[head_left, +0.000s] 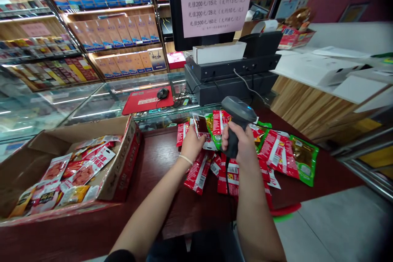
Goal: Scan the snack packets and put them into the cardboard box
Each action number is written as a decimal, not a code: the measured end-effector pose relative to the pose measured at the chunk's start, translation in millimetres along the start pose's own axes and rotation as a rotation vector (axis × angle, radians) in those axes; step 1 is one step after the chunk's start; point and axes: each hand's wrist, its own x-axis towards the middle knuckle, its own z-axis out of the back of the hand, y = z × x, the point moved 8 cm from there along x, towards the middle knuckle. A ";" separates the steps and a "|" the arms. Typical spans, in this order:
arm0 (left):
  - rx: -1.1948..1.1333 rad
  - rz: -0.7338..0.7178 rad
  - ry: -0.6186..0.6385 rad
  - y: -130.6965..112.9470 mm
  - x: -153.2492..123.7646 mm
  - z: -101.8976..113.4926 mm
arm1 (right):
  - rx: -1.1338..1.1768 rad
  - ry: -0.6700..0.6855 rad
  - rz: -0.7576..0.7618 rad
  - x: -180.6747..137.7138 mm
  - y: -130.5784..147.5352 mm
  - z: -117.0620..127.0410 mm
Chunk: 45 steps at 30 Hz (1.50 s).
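Two bare forearms (256,208) reach in over the dark red counter (156,159). From where I stand, the left hand (194,143) has its fingers pinched on a small packet (201,125), held at the far side of the loose pile; the right hand (242,141) has its fingers wrapped round the grip of a scanner (239,108), its head just beside that packet. I'd judge the work to be partway: one packet is in hand, plenty of red and green packets (279,153) lie scattered, and mixed packets (87,168) sit in the cardboard box (125,172) to the left. Which are finished with, I can't tell. The held packet looks glossy, dark brown above, red and white below, partly covered by the fingers.
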 end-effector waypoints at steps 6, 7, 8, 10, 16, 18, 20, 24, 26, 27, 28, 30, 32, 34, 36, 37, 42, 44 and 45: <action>0.355 0.020 0.124 21.5 0.1 12.1 | -0.072 0.023 -0.018 -1.0 -4.7 -5.7; 0.359 0.022 0.135 23.3 -0.2 13.7 | -0.082 0.030 -0.017 -1.0 -5.1 -7.1; 0.351 0.026 0.143 24.8 -0.4 14.8 | -0.091 0.038 -0.016 -0.9 -5.7 -8.8; 0.313 0.036 0.155 27.1 -0.7 15.6 | -0.096 0.046 -0.020 -0.2 -7.5 -12.0; 0.220 0.037 0.109 24.1 -5.9 28.6 | -0.066 0.045 -0.048 0.9 -16.5 -23.7; 0.175 -0.003 0.063 12.8 -12.4 46.9 | -0.075 0.059 -0.061 -0.4 -19.1 -30.9; 0.117 -0.054 0.044 -2.5 -21.1 71.9 | -0.086 0.094 -0.074 -2.9 -20.4 -41.6; 0.104 -0.161 0.018 -29.3 -39.0 142.3 | -0.088 0.185 -0.087 -9.5 -18.3 -73.0; 0.173 -0.174 -0.019 -28.7 -45.6 184.5 | -0.114 0.248 -0.111 -13.5 -19.2 -95.6; 0.213 -0.162 -0.043 -22.9 -48.3 206.2 | -0.121 0.272 -0.119 -15.5 -20.1 -107.9; 0.244 -0.137 -0.067 -13.3 -50.7 227.8 | -0.124 0.295 -0.128 -17.5 -21.9 -120.8; 0.257 -0.052 -0.108 16.8 -55.3 269.0 | -0.122 0.331 -0.151 -21.3 -28.7 -147.8; 0.205 0.077 -0.129 59.1 -60.9 305.0 | -0.121 0.378 -0.179 -25.2 -40.2 -176.7; 0.108 0.219 -0.145 107.1 -68.9 335.1 | -0.115 0.430 -0.195 -28.6 -53.9 -205.9; 0.017 0.328 -0.161 152.0 -78.5 359.8 | -0.106 0.473 -0.207 -31.7 -68.6 -233.6; 0.008 0.362 -0.164 171.1 -83.1 370.6 | -0.103 0.492 -0.215 -33.3 -75.8 -246.5; 0.388 0.404 -0.097 225.8 -95.9 407.7 | -0.108 0.557 -0.275 -41.7 -106.5 -295.5; 0.553 0.421 0.020 236.8 -95.8 405.4 | -0.125 0.570 -0.303 -43.8 -115.5 -304.9; 0.608 0.431 0.087 241.4 -95.5 400.7 | -0.141 0.578 -0.313 -44.4 -119.1 -307.6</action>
